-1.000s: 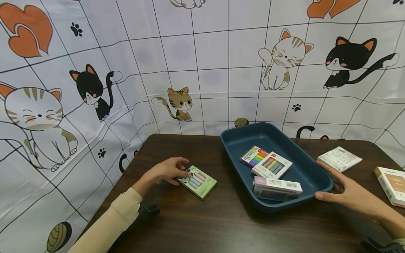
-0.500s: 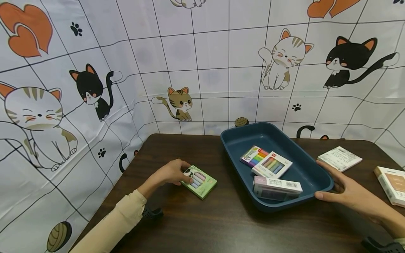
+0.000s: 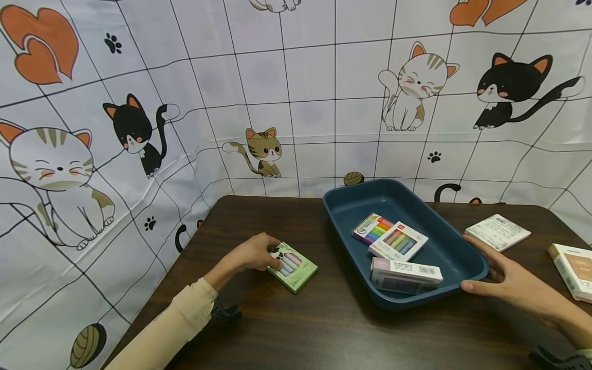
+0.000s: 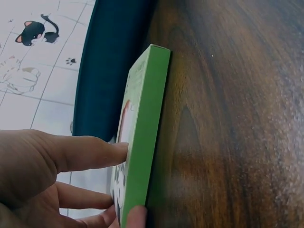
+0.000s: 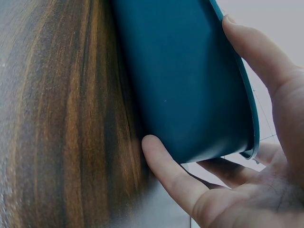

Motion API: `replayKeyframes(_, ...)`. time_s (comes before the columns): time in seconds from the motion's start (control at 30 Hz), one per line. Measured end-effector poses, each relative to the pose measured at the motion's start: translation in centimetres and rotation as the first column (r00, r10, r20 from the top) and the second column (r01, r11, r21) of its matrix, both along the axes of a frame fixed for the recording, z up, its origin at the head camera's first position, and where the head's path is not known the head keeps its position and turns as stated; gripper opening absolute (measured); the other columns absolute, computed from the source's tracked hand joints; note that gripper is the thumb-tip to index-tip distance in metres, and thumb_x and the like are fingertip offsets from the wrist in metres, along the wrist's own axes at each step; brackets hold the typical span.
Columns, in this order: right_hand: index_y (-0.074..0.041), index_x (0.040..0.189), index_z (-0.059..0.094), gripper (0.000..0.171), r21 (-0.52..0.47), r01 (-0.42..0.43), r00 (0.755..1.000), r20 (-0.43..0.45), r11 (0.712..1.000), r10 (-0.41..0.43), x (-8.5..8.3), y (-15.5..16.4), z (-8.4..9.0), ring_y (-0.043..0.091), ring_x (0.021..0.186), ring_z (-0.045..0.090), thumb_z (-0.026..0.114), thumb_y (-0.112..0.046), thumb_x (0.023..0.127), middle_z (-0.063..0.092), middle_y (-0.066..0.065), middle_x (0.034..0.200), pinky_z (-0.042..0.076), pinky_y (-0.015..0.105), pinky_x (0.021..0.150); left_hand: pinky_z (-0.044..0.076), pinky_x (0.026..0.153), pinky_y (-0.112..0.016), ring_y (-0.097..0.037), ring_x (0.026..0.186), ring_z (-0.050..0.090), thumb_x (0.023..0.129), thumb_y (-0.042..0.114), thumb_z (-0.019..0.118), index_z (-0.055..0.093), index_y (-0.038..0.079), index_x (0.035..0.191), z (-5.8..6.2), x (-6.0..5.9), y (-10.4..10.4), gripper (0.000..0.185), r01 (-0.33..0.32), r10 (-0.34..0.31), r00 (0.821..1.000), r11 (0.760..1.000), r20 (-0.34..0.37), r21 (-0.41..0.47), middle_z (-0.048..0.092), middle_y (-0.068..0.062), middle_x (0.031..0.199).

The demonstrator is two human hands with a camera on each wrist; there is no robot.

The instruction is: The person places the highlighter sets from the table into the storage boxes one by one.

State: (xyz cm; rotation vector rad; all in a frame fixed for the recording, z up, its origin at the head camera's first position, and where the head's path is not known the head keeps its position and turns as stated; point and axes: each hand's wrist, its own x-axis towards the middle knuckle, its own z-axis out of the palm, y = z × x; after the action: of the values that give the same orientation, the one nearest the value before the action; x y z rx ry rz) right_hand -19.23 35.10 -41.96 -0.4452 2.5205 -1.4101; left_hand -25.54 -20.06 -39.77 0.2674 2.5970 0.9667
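Observation:
My left hand (image 3: 252,254) grips the left corner of a flat green box (image 3: 298,272) with a panda and pastel sticks pictured on it. In the left wrist view the thumb presses the printed face and a fingertip sits on the green side of the box (image 4: 149,114), which lies by the table surface. On the right, my right hand (image 3: 504,280) holds the near right corner of a dark blue plastic bin (image 3: 384,198), thumb and fingers spread around its rim and outer wall. Inside lie a rainbow-striped pack (image 3: 370,228), a white windowed box (image 3: 399,241) and a pale pink-ended box (image 3: 406,276).
Beyond the right hand lies a white box with printed text (image 3: 498,232). A white and brown box (image 3: 575,270) is at the right edge. Dark wood forms the tabletop (image 3: 296,329), and a cat-patterned sheet (image 3: 310,113) hangs behind and to the left.
My left hand has moved slightly right and its fingers have drawn in around the green box's corner. The box, the bin and my right hand have stayed put.

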Motion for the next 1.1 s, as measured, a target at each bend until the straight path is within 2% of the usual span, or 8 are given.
replayKeyframes(0.27,-0.035,0.164,-0.007,0.097,0.013,-0.008,1.000,-0.001,1.000,0.008,-0.1,0.0,0.1,0.069,0.133,0.025,0.066,-0.019,0.101,0.005,0.041,0.158,0.055,0.036,0.081,0.050,0.067,-0.037,-0.027,0.094,0.055,0.089,0.014,0.082,0.043,0.009,0.155,0.2,-0.1,0.1,0.077,0.092,-0.094,0.995,0.993,-0.033,-0.071,0.046,-0.023,0.134)
replayKeyframes(0.43,-0.036,0.163,-0.007,0.097,0.035,-0.005,1.000,-0.006,0.999,0.005,-0.2,0.1,0.1,0.070,0.133,0.022,0.066,-0.019,0.102,0.003,0.040,0.158,0.054,0.040,0.083,0.044,0.058,-0.031,-0.017,0.063,0.046,0.089,0.013,0.081,0.043,0.009,0.156,0.5,-0.6,0.2,0.077,0.114,-0.113,0.993,0.992,0.015,-0.062,0.044,-0.027,0.144)
replayKeyframes(0.5,-0.036,0.163,-0.008,0.097,0.043,-0.004,1.000,-0.006,0.999,0.005,-0.2,0.1,0.1,0.071,0.133,0.021,0.065,-0.019,0.102,0.002,0.040,0.159,0.054,0.047,0.086,0.043,0.054,-0.029,-0.015,0.051,0.038,0.088,0.012,0.081,0.041,0.008,0.156,0.5,-0.7,0.1,0.079,0.111,-0.110,0.993,0.993,0.037,-0.044,0.043,-0.029,0.146)
replayKeyframes(0.57,-0.037,0.163,-0.007,0.097,0.040,-0.006,1.000,-0.004,0.999,0.006,-0.2,0.1,0.1,0.070,0.133,0.020,0.065,-0.019,0.102,0.002,0.040,0.159,0.054,0.045,0.086,0.043,0.053,-0.028,-0.014,0.049,0.037,0.088,0.013,0.082,0.040,0.008,0.157,0.6,-0.7,0.1,0.081,0.102,-0.100,0.994,0.994,0.049,-0.046,0.043,-0.029,0.146)
replayKeyframes(0.73,-0.036,0.163,-0.007,0.096,0.035,-0.004,1.000,0.000,0.999,0.004,-0.2,0.2,0.1,0.070,0.133,0.021,0.065,-0.019,0.102,0.002,0.040,0.159,0.054,0.038,0.083,0.054,0.064,-0.033,-0.018,0.076,0.057,0.084,0.017,0.084,0.044,0.010,0.154,0.5,-0.9,0.2,0.081,0.072,-0.069,0.997,0.995,0.047,-0.064,0.048,-0.022,0.140)
replayKeyframes(0.8,-0.036,0.163,-0.007,0.096,0.038,-0.001,1.000,0.001,0.999,0.001,-0.2,0.2,0.1,0.070,0.133,0.021,0.065,-0.019,0.102,0.002,0.039,0.159,0.053,0.044,0.085,0.057,0.069,-0.036,-0.022,0.090,0.060,0.083,0.018,0.085,0.047,0.010,0.152,0.4,-1.0,0.1,0.079,0.067,-0.065,0.997,0.995,0.035,-0.067,0.049,-0.020,0.136)
replayKeyframes(0.97,-0.037,0.163,-0.007,0.096,0.047,-0.003,1.000,-0.007,0.999,0.003,-0.1,0.1,0.1,0.070,0.134,0.019,0.065,-0.019,0.102,0.000,0.038,0.160,0.050,0.059,0.088,0.057,0.068,-0.038,-0.025,0.090,0.061,0.083,0.017,0.086,0.050,0.011,0.149,0.4,-0.8,-0.1,0.075,0.049,-0.048,0.998,0.998,0.029,-0.033,0.050,-0.020,0.133)
replayKeyframes(1.1,-0.037,0.163,-0.006,0.096,0.040,-0.008,1.000,-0.011,0.999,0.009,0.0,0.1,0.2,0.071,0.133,0.018,0.065,-0.018,0.102,-0.001,0.037,0.160,0.050,0.062,0.088,0.058,0.069,-0.039,-0.026,0.091,0.061,0.082,0.015,0.087,0.051,0.012,0.147,0.4,-0.6,0.0,0.075,0.041,-0.041,0.999,0.999,0.020,-0.005,0.049,-0.021,0.134)
